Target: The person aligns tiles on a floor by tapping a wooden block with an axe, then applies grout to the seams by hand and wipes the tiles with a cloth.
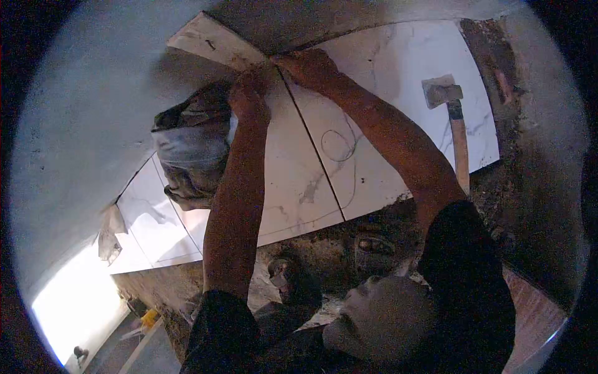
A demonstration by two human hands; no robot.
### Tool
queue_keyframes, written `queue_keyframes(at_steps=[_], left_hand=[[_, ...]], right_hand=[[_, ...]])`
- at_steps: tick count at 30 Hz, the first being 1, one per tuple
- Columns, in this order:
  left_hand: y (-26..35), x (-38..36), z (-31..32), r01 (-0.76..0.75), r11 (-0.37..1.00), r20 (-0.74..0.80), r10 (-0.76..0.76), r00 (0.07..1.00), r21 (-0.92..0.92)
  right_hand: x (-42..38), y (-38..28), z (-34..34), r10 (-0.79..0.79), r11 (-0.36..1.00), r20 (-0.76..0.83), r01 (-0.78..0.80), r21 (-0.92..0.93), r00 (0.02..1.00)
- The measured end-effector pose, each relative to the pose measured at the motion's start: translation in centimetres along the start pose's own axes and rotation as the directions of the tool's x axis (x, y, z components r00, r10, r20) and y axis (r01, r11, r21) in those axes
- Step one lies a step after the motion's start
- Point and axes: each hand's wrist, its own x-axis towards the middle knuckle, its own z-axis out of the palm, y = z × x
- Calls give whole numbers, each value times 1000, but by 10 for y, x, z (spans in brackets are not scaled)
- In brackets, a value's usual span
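Note:
My left hand (250,96) is closed at the lower end of a pale flat strip (215,42), which leans on the wall with a nail-like dark mark on it. What its fingers hold is hidden. My right hand (311,68) is closed too, its fingertips at the strip's tip where the tiles meet the wall; I cannot make out anything in them. Beneath both arms lie large white marbled tiles (293,193) with a dark joint between them. A loop of thin cord (338,145) rests on the tile near my right forearm.
A crumpled grey and blue cloth bundle (190,146) lies left of my left forearm. On the right tile is a hatchet-like hammer (458,118) with a wooden handle. A pale rag (112,234) hangs at the far left. Rough dark ground (311,249) borders the tiles.

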Motion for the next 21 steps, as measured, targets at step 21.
queue_keyframes(at_steps=[21], left_hand=[[-10,6,-12,-12,985,-66,24,998,172]], right_hand=[[-6,-21,23,409,819,121,-423,388,904]])
